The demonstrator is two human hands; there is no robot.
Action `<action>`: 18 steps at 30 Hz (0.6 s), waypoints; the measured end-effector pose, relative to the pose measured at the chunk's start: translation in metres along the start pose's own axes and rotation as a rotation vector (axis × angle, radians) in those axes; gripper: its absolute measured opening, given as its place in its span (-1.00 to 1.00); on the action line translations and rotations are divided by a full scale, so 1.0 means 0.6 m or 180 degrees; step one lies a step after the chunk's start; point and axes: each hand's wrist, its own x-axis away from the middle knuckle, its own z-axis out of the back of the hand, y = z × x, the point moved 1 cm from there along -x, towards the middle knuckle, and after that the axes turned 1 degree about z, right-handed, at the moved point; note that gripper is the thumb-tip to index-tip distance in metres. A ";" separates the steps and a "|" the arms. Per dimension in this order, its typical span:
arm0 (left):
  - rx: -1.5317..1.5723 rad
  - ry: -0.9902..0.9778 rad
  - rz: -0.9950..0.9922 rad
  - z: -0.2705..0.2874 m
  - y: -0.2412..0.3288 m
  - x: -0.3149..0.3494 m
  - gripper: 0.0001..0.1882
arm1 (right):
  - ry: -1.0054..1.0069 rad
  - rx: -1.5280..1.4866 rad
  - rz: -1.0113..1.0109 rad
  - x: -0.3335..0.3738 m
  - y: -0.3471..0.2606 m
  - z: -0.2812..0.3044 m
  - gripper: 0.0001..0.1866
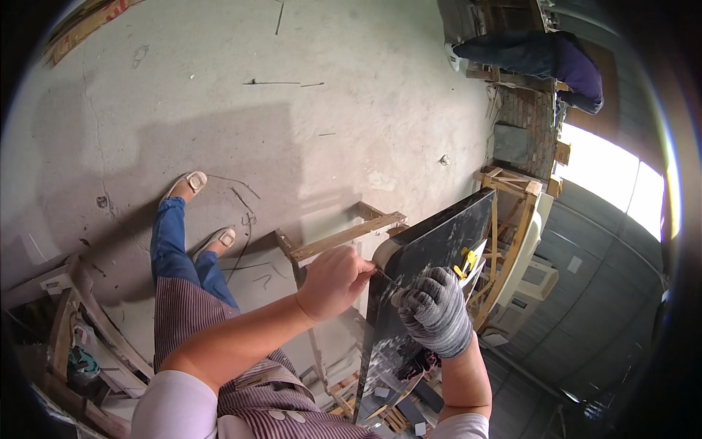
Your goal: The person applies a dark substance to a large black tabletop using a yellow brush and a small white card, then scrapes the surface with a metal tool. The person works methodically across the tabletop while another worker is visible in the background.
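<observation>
The black marbled slab (pixel 439 245) lies directly under both hands, its long edge running close beside the person's apron (pixel 179 311), a position that seems to suit working with both forearms reaching over it. A wooden frame (pixel 347 235) stands at the slab's far left corner and a taller wooden rack (pixel 510 267) at its right; the frame probably helps keep the slab off the floor, though the contact is hidden. The bare left hand (pixel 335 283) is at the slab's rounded corner, thumb and forefinger pinched on a thin dark strand (pixel 389 279) that reaches toward the other hand, likely a grip chosen for fine control, and perhaps why this hand is ungloved. The right hand (pixel 436 311), in a grey knitted glove, is over the slab with its fingers curled in; I cannot tell whether they grasp anything, since the palm is turned away. A yellow object (pixel 466 263) rests near the slab's right edge, just beyond the glove, perhaps put there to be within reach
</observation>
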 end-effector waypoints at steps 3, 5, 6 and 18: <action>-0.0043 -0.0157 0.0093 -0.006 0.006 0.011 -0.85 | 0.0027 0.0050 0.0010 0.001 -0.007 -0.003 -0.69; -0.0046 -0.0312 0.0232 -0.008 0.018 0.026 -0.84 | -0.0026 0.0098 0.0066 0.006 -0.019 -0.002 -0.69; 0.0019 -0.0373 0.0265 -0.006 0.020 0.031 -0.85 | -0.0126 0.0057 0.0020 0.015 -0.019 -0.005 -0.66; 0.0412 -0.0436 0.2148 0.178 0.084 0.120 -0.85 | 0.1964 -0.2503 -0.2122 0.154 -0.156 -0.103 -0.84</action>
